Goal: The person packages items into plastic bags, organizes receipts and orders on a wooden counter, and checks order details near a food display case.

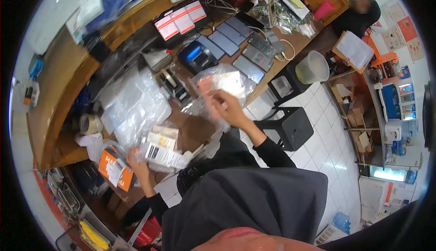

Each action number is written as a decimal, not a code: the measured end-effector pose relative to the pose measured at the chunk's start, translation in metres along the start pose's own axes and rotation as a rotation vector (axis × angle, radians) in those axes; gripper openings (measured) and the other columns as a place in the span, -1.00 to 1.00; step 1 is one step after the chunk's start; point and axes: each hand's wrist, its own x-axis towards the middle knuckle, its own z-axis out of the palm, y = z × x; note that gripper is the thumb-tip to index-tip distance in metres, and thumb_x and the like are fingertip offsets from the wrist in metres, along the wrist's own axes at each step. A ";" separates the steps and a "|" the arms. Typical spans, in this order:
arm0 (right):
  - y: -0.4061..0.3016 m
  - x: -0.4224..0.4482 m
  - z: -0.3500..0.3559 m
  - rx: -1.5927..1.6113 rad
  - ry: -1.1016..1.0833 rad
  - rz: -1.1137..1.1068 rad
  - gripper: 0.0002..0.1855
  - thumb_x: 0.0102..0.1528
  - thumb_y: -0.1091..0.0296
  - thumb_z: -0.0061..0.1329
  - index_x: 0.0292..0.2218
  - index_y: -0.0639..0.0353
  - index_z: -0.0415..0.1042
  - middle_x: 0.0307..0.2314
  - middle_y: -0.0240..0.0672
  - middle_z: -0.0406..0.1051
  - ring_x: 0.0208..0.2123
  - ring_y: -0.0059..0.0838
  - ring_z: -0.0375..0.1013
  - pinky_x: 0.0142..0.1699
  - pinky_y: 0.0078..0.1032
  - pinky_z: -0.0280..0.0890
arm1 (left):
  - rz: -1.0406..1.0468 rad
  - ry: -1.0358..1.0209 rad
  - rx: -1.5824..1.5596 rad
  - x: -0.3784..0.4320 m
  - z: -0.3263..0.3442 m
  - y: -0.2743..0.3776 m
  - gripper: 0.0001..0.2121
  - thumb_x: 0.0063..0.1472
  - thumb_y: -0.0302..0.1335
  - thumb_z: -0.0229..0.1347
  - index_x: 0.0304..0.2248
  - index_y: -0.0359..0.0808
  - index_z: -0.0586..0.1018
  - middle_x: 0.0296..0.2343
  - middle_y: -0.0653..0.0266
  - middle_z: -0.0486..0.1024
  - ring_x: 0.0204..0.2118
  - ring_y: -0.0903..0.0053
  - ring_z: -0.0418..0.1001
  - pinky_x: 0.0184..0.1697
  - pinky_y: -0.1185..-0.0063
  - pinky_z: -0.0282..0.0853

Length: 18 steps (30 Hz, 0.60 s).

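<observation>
My left hand (139, 167) is at the front left of the wooden table, with its fingers closed on the edge of some clear plastic (138, 152). Right beside it lie small cream boxes (163, 138) and a white label with a barcode (167, 155). An orange box (114, 169) with a white label sits to the left of this hand. My right hand (230, 109) is over an orange and white packet in a clear plastic bag (235, 82), fingers bent; blur hides whether they grip it. A pile of clear plastic bags (136, 104) lies between the hands and the back wall.
Several phones (223, 41) lie in rows beside a blue and black device (197, 56). A tape roll (90, 124) stands at the left. Black plastic stools (296, 128) and a translucent bucket (312, 67) are at the right. Another person (357, 19) is at the far right.
</observation>
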 end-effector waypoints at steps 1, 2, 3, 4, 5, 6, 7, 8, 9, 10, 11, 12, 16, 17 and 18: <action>0.019 0.012 -0.032 -0.055 0.039 0.057 -0.76 0.06 0.56 -0.14 -0.19 0.18 0.38 -0.45 -0.31 0.38 -0.45 -0.50 0.38 -0.35 -0.59 0.26 | 0.017 0.001 -0.007 -0.005 0.016 -0.012 -0.65 0.12 -0.50 -0.03 -0.08 -0.44 0.36 -0.12 0.06 0.33 -0.02 0.20 0.23 0.09 0.37 0.06; 0.029 0.030 -0.063 -0.078 0.101 0.033 -0.77 0.05 0.58 -0.15 -0.21 0.21 0.41 -0.49 -0.35 0.39 -0.48 -0.60 0.39 -0.34 -0.62 0.27 | -0.106 0.128 -0.278 -0.005 0.027 -0.016 -0.65 0.14 -0.51 -0.05 -0.06 -0.41 0.36 -0.10 0.11 0.32 -0.02 0.29 0.23 0.10 0.39 0.06; 0.039 0.049 -0.084 -0.027 0.178 0.054 -0.80 0.06 0.57 -0.14 -0.24 0.22 0.42 -0.52 -0.37 0.39 -0.53 -0.63 0.37 -0.38 -0.65 0.27 | -0.204 0.313 -0.541 -0.014 0.029 -0.024 -0.66 0.17 -0.52 -0.07 -0.04 -0.38 0.35 -0.08 0.16 0.32 -0.01 0.37 0.24 0.11 0.41 0.06; 0.064 0.067 -0.115 -0.091 0.284 0.002 -0.83 0.08 0.53 -0.15 -0.26 0.21 0.42 -0.54 -0.42 0.38 -0.53 -0.69 0.35 -0.41 -0.68 0.26 | -0.217 0.369 -0.535 -0.003 0.034 -0.017 -0.66 0.17 -0.52 -0.07 -0.04 -0.38 0.35 -0.08 0.16 0.32 -0.01 0.37 0.24 0.11 0.41 0.06; 0.092 0.076 -0.145 -0.059 0.329 0.066 -0.84 0.10 0.50 -0.16 -0.26 0.21 0.42 -0.55 -0.45 0.38 -0.53 -0.72 0.34 -0.42 -0.70 0.25 | -0.235 0.389 -0.463 0.003 0.031 -0.011 -0.66 0.17 -0.52 -0.07 -0.04 -0.38 0.35 -0.08 0.16 0.32 -0.01 0.37 0.24 0.11 0.42 0.07; 0.124 0.082 -0.181 -0.043 0.392 0.129 -0.85 0.12 0.48 -0.17 -0.27 0.21 0.42 -0.56 -0.47 0.37 -0.53 -0.74 0.33 -0.43 -0.71 0.23 | -0.240 0.366 -0.354 0.020 0.036 -0.002 -0.66 0.17 -0.52 -0.07 -0.04 -0.38 0.34 -0.08 0.16 0.32 -0.01 0.37 0.24 0.11 0.42 0.07; 0.157 0.091 -0.207 -0.062 0.445 0.108 -0.85 0.15 0.45 -0.19 -0.28 0.21 0.42 -0.56 -0.51 0.36 -0.54 -0.77 0.29 -0.45 -0.75 0.19 | -0.265 0.395 -0.270 0.022 0.034 0.008 -0.66 0.17 -0.52 -0.07 -0.04 -0.38 0.34 -0.08 0.15 0.32 -0.01 0.37 0.24 0.11 0.42 0.07; 0.190 0.097 -0.235 -0.102 0.454 0.117 -0.85 0.15 0.45 -0.20 -0.28 0.22 0.42 -0.56 -0.50 0.35 -0.55 -0.77 0.26 -0.46 -0.77 0.16 | -0.285 0.419 -0.195 0.026 0.027 0.023 -0.66 0.17 -0.52 -0.07 -0.04 -0.39 0.34 -0.08 0.15 0.32 -0.01 0.37 0.24 0.11 0.42 0.07; 0.204 0.107 -0.246 -0.057 0.471 0.143 -0.85 0.16 0.44 -0.20 -0.29 0.21 0.42 -0.57 -0.51 0.35 -0.54 -0.78 0.26 -0.45 -0.77 0.15 | -0.316 0.468 -0.120 0.015 0.012 0.039 -0.66 0.17 -0.52 -0.07 -0.04 -0.39 0.34 -0.08 0.15 0.32 -0.01 0.37 0.24 0.10 0.42 0.07; 0.217 0.112 -0.265 -0.080 0.484 0.202 -0.85 0.15 0.45 -0.20 -0.30 0.21 0.42 -0.54 -0.46 0.38 -0.51 -0.72 0.30 -0.42 -0.72 0.19 | -0.333 0.507 -0.055 0.013 -0.001 0.061 -0.66 0.17 -0.52 -0.08 -0.04 -0.39 0.34 -0.08 0.15 0.32 -0.01 0.37 0.25 0.10 0.42 0.08; 0.230 0.111 -0.283 -0.115 0.490 0.274 -0.85 0.14 0.45 -0.20 -0.30 0.22 0.43 -0.51 -0.40 0.41 -0.48 -0.67 0.35 -0.38 -0.67 0.23 | -0.331 0.544 -0.009 0.015 -0.013 0.084 -0.66 0.17 -0.51 -0.08 -0.04 -0.39 0.34 -0.08 0.15 0.32 -0.01 0.37 0.25 0.10 0.43 0.08; 0.241 0.108 -0.296 -0.107 0.481 0.300 -0.85 0.14 0.45 -0.20 -0.30 0.22 0.43 -0.51 -0.40 0.41 -0.48 -0.67 0.35 -0.38 -0.67 0.23 | -0.338 0.573 0.051 0.018 -0.029 0.108 -0.66 0.18 -0.51 -0.08 -0.04 -0.39 0.34 -0.08 0.15 0.32 -0.01 0.37 0.25 0.10 0.43 0.08; 0.293 0.127 -0.337 -0.219 0.584 0.323 -0.83 0.15 0.44 -0.21 -0.29 0.21 0.43 -0.55 -0.36 0.39 -0.50 -0.62 0.35 -0.39 -0.64 0.23 | -0.304 0.707 0.147 0.038 -0.093 0.206 -0.65 0.18 -0.51 -0.08 -0.03 -0.40 0.33 -0.09 0.14 0.32 -0.01 0.37 0.25 0.10 0.43 0.09; 0.305 0.132 -0.343 -0.273 0.599 0.383 -0.83 0.14 0.44 -0.21 -0.29 0.21 0.42 -0.55 -0.34 0.38 -0.50 -0.61 0.36 -0.39 -0.63 0.23 | -0.277 0.733 0.156 0.045 -0.105 0.230 -0.65 0.18 -0.51 -0.08 -0.03 -0.41 0.33 -0.09 0.14 0.32 -0.01 0.37 0.25 0.10 0.44 0.09; 0.313 0.142 -0.343 -0.253 0.578 0.371 -0.83 0.14 0.44 -0.21 -0.29 0.21 0.42 -0.55 -0.34 0.38 -0.50 -0.61 0.36 -0.39 -0.63 0.23 | -0.249 0.748 0.165 0.054 -0.115 0.253 -0.65 0.18 -0.51 -0.08 -0.03 -0.41 0.33 -0.09 0.14 0.32 -0.01 0.37 0.25 0.10 0.44 0.09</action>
